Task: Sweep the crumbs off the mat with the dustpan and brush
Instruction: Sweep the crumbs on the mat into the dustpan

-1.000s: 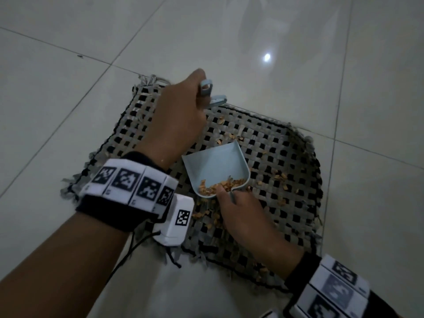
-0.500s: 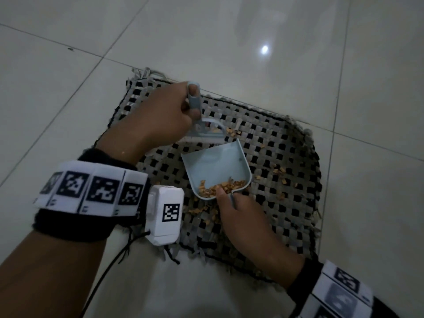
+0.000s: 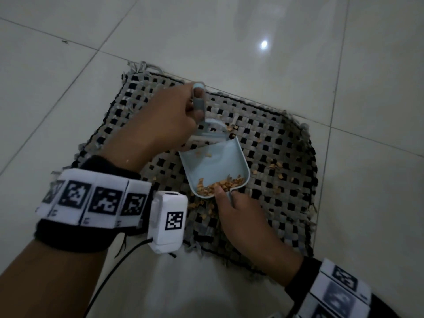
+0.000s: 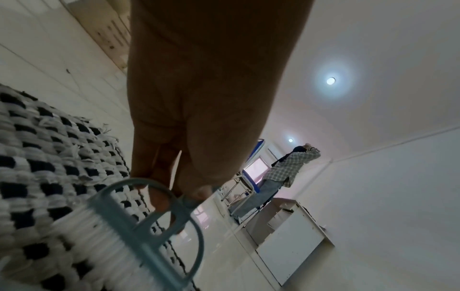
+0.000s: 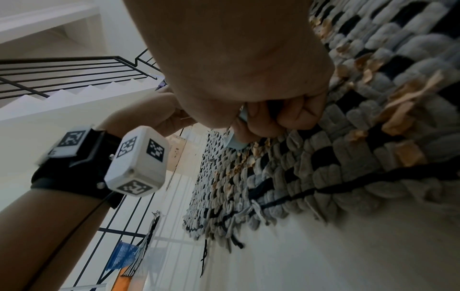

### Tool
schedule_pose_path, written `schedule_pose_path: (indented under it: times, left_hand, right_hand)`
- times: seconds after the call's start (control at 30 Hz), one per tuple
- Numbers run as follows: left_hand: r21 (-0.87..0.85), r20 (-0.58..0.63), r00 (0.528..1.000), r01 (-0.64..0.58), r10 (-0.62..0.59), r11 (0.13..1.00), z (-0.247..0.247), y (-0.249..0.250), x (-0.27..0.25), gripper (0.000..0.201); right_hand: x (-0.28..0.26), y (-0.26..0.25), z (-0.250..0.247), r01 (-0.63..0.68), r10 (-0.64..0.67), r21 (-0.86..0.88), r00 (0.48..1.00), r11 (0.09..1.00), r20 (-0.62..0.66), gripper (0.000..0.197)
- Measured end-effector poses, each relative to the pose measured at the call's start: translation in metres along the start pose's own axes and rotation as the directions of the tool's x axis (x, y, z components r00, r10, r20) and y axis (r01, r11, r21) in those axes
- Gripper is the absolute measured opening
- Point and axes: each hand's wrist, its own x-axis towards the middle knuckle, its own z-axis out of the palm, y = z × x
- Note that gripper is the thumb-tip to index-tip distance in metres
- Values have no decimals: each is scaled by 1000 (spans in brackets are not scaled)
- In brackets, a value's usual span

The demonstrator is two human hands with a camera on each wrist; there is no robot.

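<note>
Head view: a person is crouched over a woven mat on a pale tiled floor, both hands busy on it.
Mat: grey and black checker weave with frayed edges, lying flat on the floor.
Dustpan: small, light blue, sitting roughly mid-mat with its open lip pointing to the far edge of the mat.
Crumbs in the pan: a tan heap piled at the pan's back wall, plus a couple of bits near its lip.
Loose crumbs: scattered on the mat just right of the dustpan, and a few more on the mat beside its near end.
Brush: same light blue, its head right at the dustpan's lip, white bristles down on the mat in the left wrist view.
Left hand: fingers wrapped round the brush handle, thumb on top of it.
Right hand: at the near end of the dustpan, fingers curled round its short handle; the right wrist view shows them clenched on a bit of blue plastic.
Wrist bands: black straps with square-patterned white tags on both wrists, and a little white box with a cable on the left one.
Background, left wrist view: another person in a checked shirt stands well beyond the mat, next to a white cabinet.
</note>
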Motion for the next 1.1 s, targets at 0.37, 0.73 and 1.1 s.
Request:
schedule_pose_path:
  times: [0.37,0.73,1.1]
  left_hand:
    - [119,-22,1000,2,1,993,14,19,-11,11]
    - [32,-205,978,-27,33,999,26,23,14,12]
    - [37,-239,970,54,-44,998,18,24,4,4]
  right_hand:
    - [-5,4,-3,14,-13,-30,1000,999,17,53]
    - [-7,4,-8,13,-12,-77,1000,997,22,54]
    - [-7,3,-10,14,-12,-76,1000,997,18,52]
